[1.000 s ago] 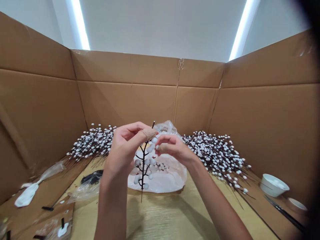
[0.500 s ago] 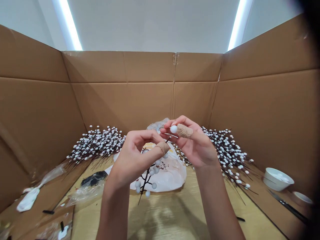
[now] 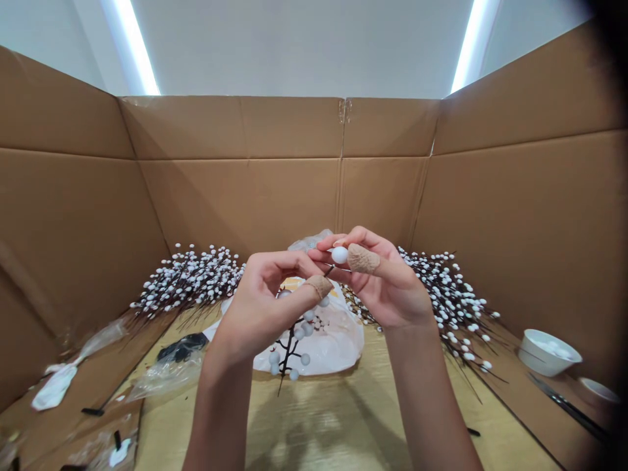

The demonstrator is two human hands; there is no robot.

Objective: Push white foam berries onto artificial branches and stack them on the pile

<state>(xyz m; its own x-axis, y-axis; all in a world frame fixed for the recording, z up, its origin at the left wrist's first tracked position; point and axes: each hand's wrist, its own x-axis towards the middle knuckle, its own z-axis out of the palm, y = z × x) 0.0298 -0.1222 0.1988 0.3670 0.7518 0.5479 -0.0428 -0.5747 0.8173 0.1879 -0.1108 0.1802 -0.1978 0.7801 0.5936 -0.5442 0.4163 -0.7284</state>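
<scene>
My left hand [image 3: 275, 301] is closed on a dark artificial berry stem [image 3: 286, 353], whose white berries hang below the fingers. The stem's bare tip pokes up past the thumb, which has a tan wrap on it. In my right hand [image 3: 387, 281], a loose white berry [image 3: 339, 255] is pinched between the fingers and a thumb with a similar wrap. The berry sits just above the stem tip; whether they touch I cannot tell. Behind the hands lies a white plastic bag [image 3: 338, 347] with small pieces on it.
Bundles of white-berry stems lie at the back left [image 3: 196, 281] and back right [image 3: 446, 301]. A white bowl [image 3: 549, 353] of white berries stands at the right, near a dark-handled tool [image 3: 564, 402]. Clear plastic wrapping [image 3: 169, 376] lies left. Cardboard walls [image 3: 289, 131] surround the table.
My right hand has shifted the white berry slightly down and left, closer to the stem tip. The stem below my left hand has swung a little to the right.
</scene>
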